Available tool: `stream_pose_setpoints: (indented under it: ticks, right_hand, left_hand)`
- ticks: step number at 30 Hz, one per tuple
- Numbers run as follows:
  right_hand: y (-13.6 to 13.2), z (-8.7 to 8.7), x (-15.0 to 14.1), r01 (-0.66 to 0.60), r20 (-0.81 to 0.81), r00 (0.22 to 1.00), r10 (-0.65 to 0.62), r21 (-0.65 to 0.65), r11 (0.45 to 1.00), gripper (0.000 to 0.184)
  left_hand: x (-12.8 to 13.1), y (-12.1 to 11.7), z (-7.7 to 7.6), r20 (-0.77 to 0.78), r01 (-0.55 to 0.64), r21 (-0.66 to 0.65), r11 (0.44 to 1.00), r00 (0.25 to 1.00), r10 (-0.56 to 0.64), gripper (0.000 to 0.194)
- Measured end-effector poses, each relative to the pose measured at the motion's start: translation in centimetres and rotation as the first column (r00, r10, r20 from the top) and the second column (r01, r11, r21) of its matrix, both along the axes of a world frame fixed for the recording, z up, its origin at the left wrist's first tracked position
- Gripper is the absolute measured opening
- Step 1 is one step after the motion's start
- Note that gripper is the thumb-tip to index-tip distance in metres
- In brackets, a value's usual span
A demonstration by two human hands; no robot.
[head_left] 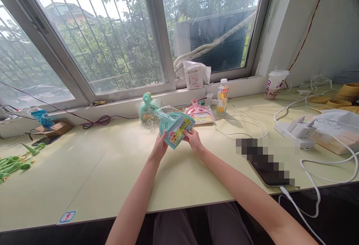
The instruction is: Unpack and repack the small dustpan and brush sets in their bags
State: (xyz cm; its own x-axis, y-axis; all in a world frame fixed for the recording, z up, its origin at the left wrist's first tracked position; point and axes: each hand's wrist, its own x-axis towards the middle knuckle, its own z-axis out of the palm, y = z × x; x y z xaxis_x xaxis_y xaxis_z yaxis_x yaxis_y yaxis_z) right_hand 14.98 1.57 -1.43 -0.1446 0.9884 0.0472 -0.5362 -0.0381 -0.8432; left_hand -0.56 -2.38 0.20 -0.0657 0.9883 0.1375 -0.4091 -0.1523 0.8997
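Note:
Both hands hold a light-blue dustpan and brush set [166, 125] in clear plastic wrap, tilted above the table. Its yellow printed label and the pale brush bristles face me. My left hand [160, 146] grips the lower left edge, and my right hand [194, 139] pinches the right side near the label. Behind it, a green wrapped dustpan set [147, 108] lies by the window sill. A pink wrapped dustpan set [199, 113] is just behind and to the right of the held one.
A drink bottle [223, 97] and a lidded cup [276, 84] stand at the back. On the right lie a charging phone [269, 168], a power strip [294, 131] and loose white cables. Green plastic parts [12, 166] are piled at the left; a tissue pack [195, 75] sits on the sill.

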Motion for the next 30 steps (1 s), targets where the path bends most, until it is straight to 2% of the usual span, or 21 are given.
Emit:
stream_pose_setpoints:
  ticks: [3, 6, 9, 12, 14, 16, 19, 22, 25, 30]
  right_hand:
    - [0.1, 0.0, 0.1, 0.054, -0.021, 0.998, -0.055, -0.007, 0.998, 0.021]
    - [0.2, 0.0, 0.2, 0.101, -0.051, 0.994, -0.101, -0.018, 0.995, 0.023]
    - [0.1, -0.2, 0.0, 0.11, -0.081, 0.99, -0.113, -0.032, 0.993, 0.022]
    - [0.2, -0.2, 0.1, 0.113, -0.113, 0.987, -0.115, -0.025, 0.993, 0.021]
    - [0.3, 0.0, 0.4, 0.111, -0.133, 0.985, -0.112, -0.012, 0.994, 0.022]
    - [0.5, 0.3, 0.7, 0.093, -0.149, 0.985, -0.092, 0.0, 0.996, 0.023]
    - [0.4, 0.9, 0.9, 0.037, -0.148, 0.988, -0.035, 0.008, 0.999, 0.025]
    - [0.1, 1.1, 0.6, -0.035, -0.141, 0.989, 0.037, 0.016, 0.999, 0.026]
    - [-0.2, 1.1, 0.3, -0.081, -0.165, 0.983, 0.082, 0.017, 0.997, 0.027]
    - [-0.2, 1.3, 0.5, -0.128, -0.203, 0.97, 0.134, 0.041, 0.991, 0.03]
  left_hand:
    - [1.3, -0.3, -0.2, -0.008, 0.065, 0.002, 0.998, 0.998, -0.065, 0.057]
    - [2.3, -0.5, 0.1, -0.023, 0.143, 0.061, 0.988, 0.99, -0.142, 0.064]
    - [2.8, -0.7, 0.4, -0.065, 0.139, 0.106, 0.985, 0.989, -0.132, 0.073]
    - [2.8, -1.0, 0.3, -0.16, 0.129, 0.036, 0.991, 0.98, -0.122, 0.079]
    - [2.8, -1.2, 0.2, -0.187, 0.17, -0.04, 0.985, 0.967, -0.175, 0.074]
    - [2.9, -1.3, 0.2, -0.146, 0.236, -0.063, 0.97, 0.959, -0.243, 0.063]
    - [2.6, -1.5, 1.0, -0.02, 0.237, 0.04, 0.971, 0.972, -0.236, 0.059]
    - [1.5, -1.9, 2.3, 0.108, 0.15, 0.122, 0.981, 0.981, -0.164, 0.076]
    - [0.2, -2.6, 3.5, 0.177, 0.151, 0.118, 0.981, 0.969, -0.171, 0.095]
    - [-1.8, -2.7, 3.7, 0.23, 0.096, 0.187, 0.978, 0.963, -0.138, 0.097]
